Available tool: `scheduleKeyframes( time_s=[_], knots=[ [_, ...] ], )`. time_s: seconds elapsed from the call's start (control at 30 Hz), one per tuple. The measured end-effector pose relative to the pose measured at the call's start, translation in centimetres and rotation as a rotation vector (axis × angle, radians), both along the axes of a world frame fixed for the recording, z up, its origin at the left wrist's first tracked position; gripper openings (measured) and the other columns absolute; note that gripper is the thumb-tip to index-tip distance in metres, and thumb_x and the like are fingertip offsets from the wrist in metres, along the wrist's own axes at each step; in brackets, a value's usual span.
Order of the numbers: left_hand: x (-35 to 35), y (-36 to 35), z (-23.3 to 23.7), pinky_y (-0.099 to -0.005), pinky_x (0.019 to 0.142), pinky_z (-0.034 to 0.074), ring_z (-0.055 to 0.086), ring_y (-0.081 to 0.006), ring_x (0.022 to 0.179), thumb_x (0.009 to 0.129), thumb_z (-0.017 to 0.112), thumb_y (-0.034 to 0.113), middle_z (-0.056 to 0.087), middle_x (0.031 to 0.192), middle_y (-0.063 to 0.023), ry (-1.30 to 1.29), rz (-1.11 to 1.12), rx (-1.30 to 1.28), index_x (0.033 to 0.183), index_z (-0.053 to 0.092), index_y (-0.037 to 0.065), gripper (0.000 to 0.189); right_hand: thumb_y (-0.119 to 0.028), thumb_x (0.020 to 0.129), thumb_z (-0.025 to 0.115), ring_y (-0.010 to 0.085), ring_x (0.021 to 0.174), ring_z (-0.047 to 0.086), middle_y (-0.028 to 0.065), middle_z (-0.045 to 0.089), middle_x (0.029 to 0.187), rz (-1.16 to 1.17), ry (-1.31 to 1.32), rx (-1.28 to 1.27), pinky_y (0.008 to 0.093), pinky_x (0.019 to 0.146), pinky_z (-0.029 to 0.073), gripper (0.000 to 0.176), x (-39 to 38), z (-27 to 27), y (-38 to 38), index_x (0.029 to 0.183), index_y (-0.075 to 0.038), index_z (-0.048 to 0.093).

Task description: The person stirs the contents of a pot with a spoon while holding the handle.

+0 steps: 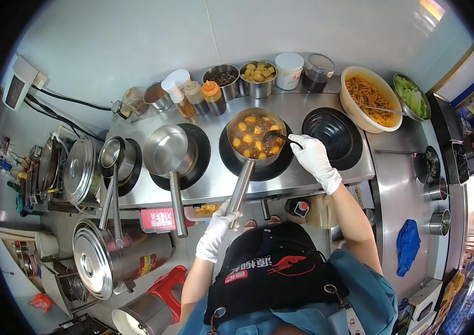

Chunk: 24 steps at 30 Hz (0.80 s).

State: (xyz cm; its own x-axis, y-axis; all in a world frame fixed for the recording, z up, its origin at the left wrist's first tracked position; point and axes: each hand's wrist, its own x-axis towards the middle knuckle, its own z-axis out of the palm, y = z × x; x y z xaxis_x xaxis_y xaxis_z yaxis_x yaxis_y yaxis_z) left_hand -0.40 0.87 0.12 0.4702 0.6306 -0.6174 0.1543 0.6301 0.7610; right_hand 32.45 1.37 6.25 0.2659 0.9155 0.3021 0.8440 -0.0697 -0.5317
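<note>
My left hand [220, 228], in a white glove, is closed around the end of the long handle of a steel saucepan [243, 181]. The pan rests on a round black burner plate [286, 166] and holds brown broth with yellow chunks in it. In a white glove too, my right hand [314, 158] grips a black spoon [282, 136]. Its head dips into the broth at the pan's right side and is partly hidden there. Right of that hand, a black bowl-like dish [332, 134] sits on the counter.
Another saucepan [165, 148] stands left on its own burner, its handle jutting past the counter edge. Behind the burners are sauce bottles [213, 96], a pot of yellow pieces [258, 72] and a white tub [289, 71]. A bowl of orange shreds [371, 100] stands right.
</note>
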Motion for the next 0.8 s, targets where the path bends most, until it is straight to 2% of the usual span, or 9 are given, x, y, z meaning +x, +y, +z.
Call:
scheduleKeyframes(
  time_s=[0.1, 0.2, 0.47, 0.8],
  knots=[
    [0.0, 0.0, 0.2, -0.023, 0.05, 0.047, 0.055, -0.0098, 0.055, 0.086, 0.057, 0.005, 0.065, 0.089, -0.0061, -0.009, -0.003, 0.001, 0.14, 0.04, 0.009, 0.058, -0.014, 0.079, 0.061, 0.0316, 0.082, 0.064, 0.0148, 0.067, 0.091, -0.002, -0.068, -0.148, 0.0388, 0.074, 0.052, 0.023, 0.1, 2.1, -1.0, 0.099, -0.007, 0.069],
    [0.1, 0.0, 0.3, -0.0231, 0.05, 0.047, 0.055, -0.0098, 0.055, 0.086, 0.057, 0.005, 0.065, 0.088, -0.0062, -0.003, -0.006, 0.005, 0.14, 0.04, 0.01, 0.057, -0.015, 0.08, 0.061, 0.0323, 0.08, 0.065, 0.0151, 0.067, 0.088, 0.013, -0.078, -0.181, 0.0398, 0.073, 0.052, 0.021, -0.2, 2.7, -1.3, 0.096, -0.007, 0.07],
    [0.1, -0.1, 0.3, -0.0232, 0.05, 0.046, 0.055, -0.01, 0.055, 0.086, 0.058, 0.005, 0.065, 0.088, -0.0063, 0.013, 0.011, -0.009, 0.141, 0.039, 0.009, 0.058, -0.022, 0.08, 0.059, 0.0336, 0.083, 0.065, 0.0165, 0.067, 0.087, 0.044, -0.047, -0.365, 0.0418, 0.077, 0.051, 0.023, -0.6, 0.7, 0.3, 0.094, -0.007, 0.07],
    [-0.2, 0.0, -0.5, -0.0226, 0.05, 0.048, 0.057, -0.0101, 0.056, 0.087, 0.059, 0.007, 0.066, 0.091, -0.0075, -0.004, -0.006, 0.002, 0.142, 0.037, 0.009, 0.059, -0.023, 0.083, 0.058, 0.0347, 0.084, 0.065, 0.0175, 0.067, 0.088, 0.057, 0.049, -0.317, 0.0424, 0.077, 0.051, 0.024, -2.6, -2.8, 0.9, 0.095, -0.005, 0.07]
  ],
)
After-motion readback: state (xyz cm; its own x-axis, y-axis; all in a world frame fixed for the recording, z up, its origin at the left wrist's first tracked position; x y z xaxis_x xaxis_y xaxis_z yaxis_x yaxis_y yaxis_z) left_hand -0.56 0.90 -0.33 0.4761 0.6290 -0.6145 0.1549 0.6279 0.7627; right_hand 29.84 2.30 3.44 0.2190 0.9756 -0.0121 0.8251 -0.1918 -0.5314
